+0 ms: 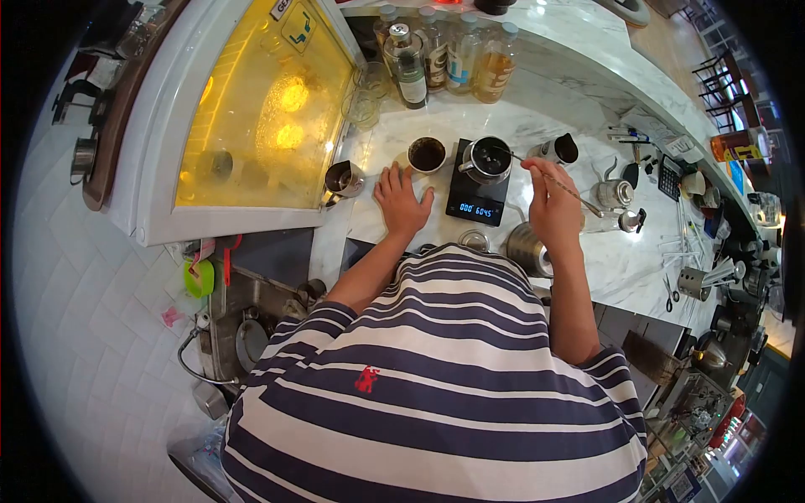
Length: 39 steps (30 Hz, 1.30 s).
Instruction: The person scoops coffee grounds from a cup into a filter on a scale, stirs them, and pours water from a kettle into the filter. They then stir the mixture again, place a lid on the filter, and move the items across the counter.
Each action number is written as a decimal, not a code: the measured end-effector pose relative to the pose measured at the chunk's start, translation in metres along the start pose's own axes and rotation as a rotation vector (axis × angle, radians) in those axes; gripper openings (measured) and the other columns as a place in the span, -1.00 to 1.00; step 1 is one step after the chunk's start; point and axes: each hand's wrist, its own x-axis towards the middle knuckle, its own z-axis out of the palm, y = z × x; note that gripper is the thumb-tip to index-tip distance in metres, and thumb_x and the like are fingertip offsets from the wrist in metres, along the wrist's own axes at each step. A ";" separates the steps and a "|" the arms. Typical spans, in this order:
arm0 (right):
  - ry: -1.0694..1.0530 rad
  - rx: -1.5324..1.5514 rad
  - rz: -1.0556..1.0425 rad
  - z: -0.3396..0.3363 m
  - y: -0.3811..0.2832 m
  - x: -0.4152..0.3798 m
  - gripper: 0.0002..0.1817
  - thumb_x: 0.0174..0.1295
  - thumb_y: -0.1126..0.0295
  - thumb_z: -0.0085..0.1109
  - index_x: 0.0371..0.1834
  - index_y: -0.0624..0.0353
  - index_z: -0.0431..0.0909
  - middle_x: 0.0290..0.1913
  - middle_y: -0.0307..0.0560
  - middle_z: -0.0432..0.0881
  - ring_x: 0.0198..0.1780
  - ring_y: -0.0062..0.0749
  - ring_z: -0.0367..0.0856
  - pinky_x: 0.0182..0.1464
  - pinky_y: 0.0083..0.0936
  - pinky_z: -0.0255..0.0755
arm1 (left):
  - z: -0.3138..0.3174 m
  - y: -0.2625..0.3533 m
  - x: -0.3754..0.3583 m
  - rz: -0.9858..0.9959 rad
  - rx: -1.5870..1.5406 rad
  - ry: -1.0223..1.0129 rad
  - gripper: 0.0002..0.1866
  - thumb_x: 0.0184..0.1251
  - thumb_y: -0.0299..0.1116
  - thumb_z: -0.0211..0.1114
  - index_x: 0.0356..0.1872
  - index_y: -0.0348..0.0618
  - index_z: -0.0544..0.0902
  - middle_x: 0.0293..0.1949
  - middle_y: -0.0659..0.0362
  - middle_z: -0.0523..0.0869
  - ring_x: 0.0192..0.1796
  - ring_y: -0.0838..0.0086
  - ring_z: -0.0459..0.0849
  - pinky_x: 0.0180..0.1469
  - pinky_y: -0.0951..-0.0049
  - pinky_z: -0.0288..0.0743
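Note:
My right hand (553,205) is closed around a long twisted bar spoon (573,192). The spoon's far end reaches into a metal pitcher (486,173) of dark liquid. That pitcher stands on a black digital scale (475,194) with lit blue digits. My left hand (401,199) lies flat on the marble counter, fingers spread and holding nothing. Just beyond its fingertips is a round cup (427,154) with dark brown contents. A small metal pitcher (344,179) stands left of that hand. Behind my right hand is another dark-mouthed pitcher (563,149).
Several bottles (408,71) stand along the back of the counter. On the left is a yellow-lit glass-fronted cabinet (268,126), with a sink (251,293) below. A metal canister (528,249) sits near my body. To the right are a kettle (615,193) and scissors (670,293).

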 end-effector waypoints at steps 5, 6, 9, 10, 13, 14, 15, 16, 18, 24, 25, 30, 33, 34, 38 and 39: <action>-0.040 0.031 -0.014 -0.006 -0.005 -0.002 -0.83 0.59 0.43 0.16 0.02 0.21 0.74 -0.05 0.02 0.81 0.06 0.05 0.74 0.16 -0.15 0.54 | 0.001 0.001 0.000 -0.010 0.000 -0.006 -0.24 0.32 0.06 0.44 0.41 -0.25 0.53 0.56 -0.18 0.40 0.62 -0.16 0.27 0.60 -0.27 0.04; -0.036 0.049 -0.035 -0.005 -0.006 -0.003 -0.83 0.59 0.43 0.16 0.02 0.21 0.74 -0.05 0.02 0.81 0.07 0.05 0.74 0.17 -0.15 0.55 | 0.002 0.001 0.000 -0.009 0.001 -0.008 -0.24 0.32 0.06 0.44 0.42 -0.24 0.53 0.56 -0.18 0.40 0.62 -0.16 0.26 0.60 -0.27 0.04; -0.023 0.027 -0.008 -0.004 -0.003 -0.002 -0.84 0.58 0.43 0.17 0.01 0.21 0.73 -0.05 0.03 0.80 0.07 0.05 0.74 0.14 -0.16 0.55 | 0.003 0.000 -0.001 -0.006 0.011 -0.009 -0.23 0.32 0.06 0.45 0.42 -0.24 0.53 0.56 -0.18 0.40 0.63 -0.16 0.26 0.60 -0.27 0.04; -0.021 0.022 -0.003 -0.004 -0.002 -0.002 -0.84 0.58 0.44 0.17 0.01 0.22 0.73 -0.05 0.04 0.80 0.06 0.06 0.74 0.13 -0.16 0.55 | 0.002 -0.001 -0.001 -0.006 0.015 -0.007 -0.23 0.32 0.06 0.45 0.42 -0.24 0.53 0.56 -0.18 0.40 0.63 -0.16 0.26 0.60 -0.27 0.04; -0.013 0.012 -0.023 -0.007 -0.002 -0.005 -0.84 0.58 0.43 0.17 0.00 0.22 0.73 -0.05 0.05 0.80 0.06 0.06 0.73 0.12 -0.17 0.55 | 0.002 -0.001 -0.001 -0.004 0.013 -0.004 -0.23 0.32 0.06 0.44 0.42 -0.25 0.53 0.56 -0.18 0.41 0.63 -0.15 0.26 0.60 -0.27 0.05; -0.007 0.018 -0.054 -0.004 -0.002 -0.006 -0.84 0.58 0.43 0.17 0.00 0.22 0.73 -0.05 0.05 0.80 0.06 0.05 0.73 0.11 -0.17 0.55 | 0.003 0.000 -0.001 0.001 0.007 -0.001 -0.23 0.32 0.06 0.44 0.42 -0.25 0.53 0.56 -0.18 0.40 0.62 -0.16 0.26 0.60 -0.27 0.05; -0.001 0.025 -0.086 -0.002 -0.002 -0.007 -0.84 0.58 0.43 0.17 0.00 0.22 0.73 -0.05 0.04 0.80 0.06 0.05 0.73 0.11 -0.17 0.54 | 0.002 0.000 -0.001 0.005 0.001 0.003 -0.23 0.32 0.06 0.44 0.42 -0.25 0.53 0.56 -0.18 0.40 0.62 -0.16 0.26 0.60 -0.27 0.05; -0.021 0.048 -0.062 -0.002 -0.001 -0.005 -0.84 0.58 0.43 0.18 0.00 0.21 0.73 -0.04 0.04 0.80 0.06 0.05 0.73 0.12 -0.17 0.54 | 0.002 -0.001 -0.001 0.009 -0.002 0.007 -0.23 0.32 0.06 0.44 0.42 -0.25 0.53 0.57 -0.18 0.40 0.62 -0.16 0.26 0.60 -0.26 0.05; -0.065 0.098 -0.015 0.000 -0.002 -0.003 -0.84 0.58 0.42 0.18 0.01 0.19 0.74 -0.03 0.03 0.80 0.06 0.05 0.73 0.13 -0.16 0.54 | 0.002 0.000 -0.001 0.009 0.002 0.009 -0.23 0.32 0.06 0.44 0.42 -0.25 0.53 0.56 -0.18 0.40 0.61 -0.15 0.27 0.59 -0.26 0.05; -0.052 0.000 -0.010 -0.011 0.001 -0.006 -0.81 0.62 0.44 0.13 0.04 0.19 0.75 -0.02 0.01 0.81 0.05 0.00 0.74 0.14 -0.25 0.58 | 0.002 -0.001 -0.001 0.001 -0.015 0.014 -0.24 0.32 0.06 0.43 0.43 -0.21 0.53 0.56 -0.18 0.41 0.62 -0.17 0.27 0.59 -0.29 0.05; -0.045 0.001 -0.039 -0.009 0.000 -0.006 -0.81 0.62 0.43 0.12 0.04 0.18 0.75 -0.02 0.02 0.81 0.04 0.00 0.74 0.14 -0.24 0.58 | 0.002 -0.001 -0.001 -0.001 -0.023 0.013 -0.24 0.32 0.06 0.43 0.43 -0.18 0.53 0.56 -0.18 0.42 0.62 -0.18 0.27 0.59 -0.31 0.05; -0.028 -0.021 -0.027 -0.005 0.002 -0.003 -0.81 0.62 0.41 0.14 0.03 0.16 0.76 -0.01 0.01 0.81 0.05 0.02 0.74 0.15 -0.22 0.57 | 0.001 -0.001 -0.001 0.001 0.002 -0.007 -0.24 0.32 0.05 0.44 0.42 -0.23 0.53 0.56 -0.18 0.41 0.62 -0.16 0.26 0.59 -0.29 0.05; -0.035 0.012 0.020 -0.010 0.002 -0.004 -0.85 0.57 0.45 0.19 0.02 0.20 0.74 -0.04 0.06 0.80 0.08 0.07 0.72 0.15 -0.14 0.53 | 0.001 -0.001 -0.001 -0.001 0.001 -0.004 -0.23 0.31 0.05 0.44 0.43 -0.21 0.53 0.56 -0.18 0.40 0.62 -0.17 0.26 0.59 -0.30 0.05; -0.039 0.008 -0.009 -0.011 0.001 -0.005 -0.84 0.58 0.43 0.18 0.03 0.19 0.75 -0.03 0.04 0.81 0.08 0.05 0.73 0.16 -0.16 0.54 | 0.002 -0.001 -0.001 -0.001 -0.004 -0.001 -0.23 0.31 0.05 0.44 0.44 -0.20 0.53 0.57 -0.18 0.41 0.62 -0.17 0.26 0.59 -0.31 0.05; -0.053 0.030 -0.049 -0.008 0.000 -0.008 -0.81 0.61 0.41 0.15 0.04 0.17 0.75 -0.01 0.01 0.82 0.08 0.02 0.74 0.17 -0.21 0.57 | 0.004 -0.002 -0.001 0.001 -0.014 0.001 -0.23 0.31 0.05 0.44 0.44 -0.20 0.53 0.57 -0.19 0.40 0.62 -0.17 0.26 0.59 -0.31 0.05; -0.058 0.047 -0.040 -0.006 0.000 -0.007 -0.81 0.61 0.42 0.14 0.04 0.17 0.75 -0.01 0.02 0.81 0.08 0.02 0.74 0.17 -0.21 0.56 | 0.003 -0.002 -0.001 0.002 -0.015 0.002 -0.24 0.31 0.05 0.44 0.44 -0.20 0.53 0.57 -0.19 0.40 0.62 -0.17 0.26 0.59 -0.31 0.05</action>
